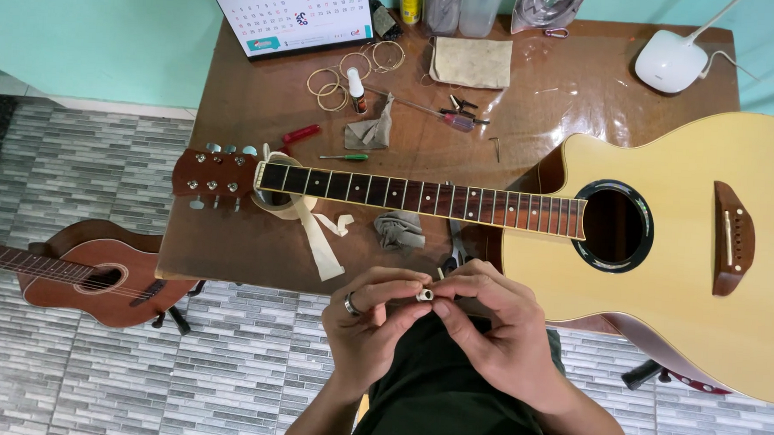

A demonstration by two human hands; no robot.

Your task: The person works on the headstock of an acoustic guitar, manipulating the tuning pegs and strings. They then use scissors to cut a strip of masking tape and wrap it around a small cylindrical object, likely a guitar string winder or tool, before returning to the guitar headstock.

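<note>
brown wooden bench (pixel 229 254) over grey tiled floor, a stringless pale acoustic guitar (pixel 664 247) lying across it. your left hand (pixel 369 325) and right hand (pixel 495 327) meet below the bench edge, both pinching a small white cylindrical peg (pixel 424 294) between fingertips. silver ring on your left hand; second reddish guitar (pixel 80 278) on the floor at left.

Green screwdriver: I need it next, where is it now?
In the head view the green screwdriver lies on the table, just above the guitar neck, right of the red tool.
</note>
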